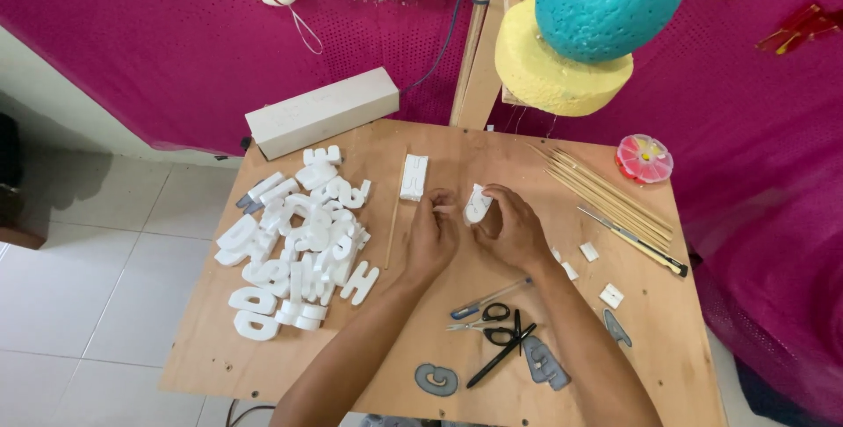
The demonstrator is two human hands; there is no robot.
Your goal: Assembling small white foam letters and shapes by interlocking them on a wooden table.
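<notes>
Near edge: grey letters (436, 379), scissors (492, 323), pen (488, 298) on the plywood table (219, 357). Mid-table, right hand (514, 227) pinches a white foam piece (477, 205) upright; left hand (432, 235) w/ fingertips closed on sthg small beside it, can't tell what. Looks like a trimming/fitting step, needing a steady grip. Left: white letter pile (294, 242). Further: skewers (606, 194), white box (321, 112), pink disc (644, 158).

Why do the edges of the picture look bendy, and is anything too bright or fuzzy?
In the head view, the wide lens curves the plywood table edges; soft, even daylight leaves only faint shadows under the left hand and right hand; the white foam letters glare so their details wash out; the small white piece between the hands is slightly soft; the scissors stay sharp.
</notes>
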